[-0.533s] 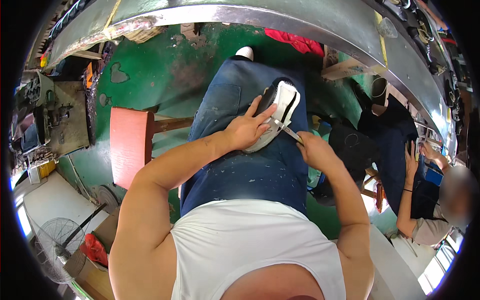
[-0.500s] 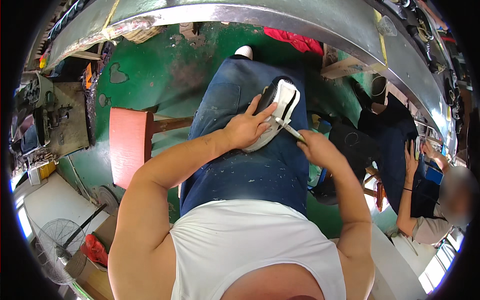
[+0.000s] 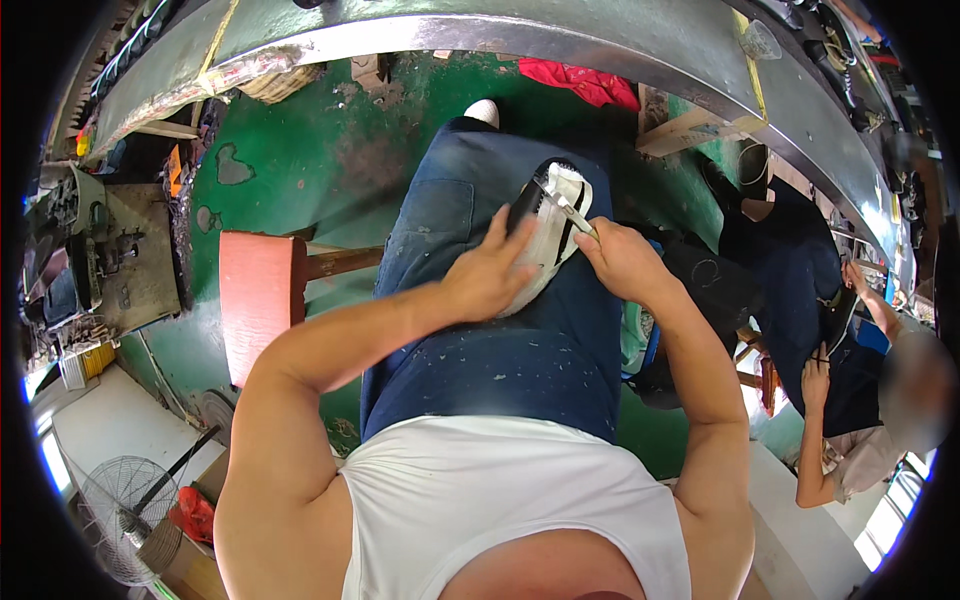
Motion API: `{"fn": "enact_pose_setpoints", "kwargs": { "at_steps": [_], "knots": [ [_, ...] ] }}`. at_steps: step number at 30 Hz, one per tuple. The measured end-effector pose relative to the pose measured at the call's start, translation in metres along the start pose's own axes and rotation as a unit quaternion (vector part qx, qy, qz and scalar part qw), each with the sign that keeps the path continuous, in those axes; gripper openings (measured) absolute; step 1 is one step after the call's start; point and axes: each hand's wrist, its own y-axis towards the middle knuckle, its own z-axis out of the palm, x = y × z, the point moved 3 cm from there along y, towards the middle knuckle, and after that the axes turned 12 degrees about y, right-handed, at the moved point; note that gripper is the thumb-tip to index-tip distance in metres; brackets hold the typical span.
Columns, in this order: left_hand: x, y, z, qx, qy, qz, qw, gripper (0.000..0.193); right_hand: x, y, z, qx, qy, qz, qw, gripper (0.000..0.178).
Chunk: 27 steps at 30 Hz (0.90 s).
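Note:
A white and black shoe (image 3: 556, 225) lies on my lap, on my blue jeans (image 3: 500, 330). My left hand (image 3: 488, 278) presses on its near side and holds it in place. My right hand (image 3: 622, 262) grips a thin metal tool (image 3: 572, 213) whose tip rests on the upper part of the shoe. The near part of the shoe is hidden under my left hand.
A red stool (image 3: 258, 298) stands to my left on the green floor (image 3: 300, 170). A curved metal bench edge (image 3: 520, 35) runs along the top. A seated person (image 3: 850, 400) works at my right. A fan (image 3: 120, 510) and a machine (image 3: 90, 260) stand at far left.
My right hand has shifted the tool slightly along the shoe. My left hand keeps its hold on the shoe in my lap.

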Motion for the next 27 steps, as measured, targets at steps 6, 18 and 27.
{"fn": "enact_pose_setpoints", "kwargs": {
  "at_steps": [6,18,27],
  "knots": [
    [0.017,-0.011,0.027,-0.092,-0.224,-0.137,0.961,0.070,0.013,-0.035,0.027,-0.006,0.075,-0.019,0.997,0.040],
    [-0.006,-0.026,-0.088,-0.112,-0.060,0.047,0.991,0.074,-0.052,-0.097,0.078,-0.150,0.447,0.018,0.881,0.031],
    [-0.054,0.060,-0.134,-0.137,-0.161,0.073,0.975,0.051,-0.056,-0.097,0.078,-0.177,0.422,-0.011,0.889,0.032]
  ]
}}
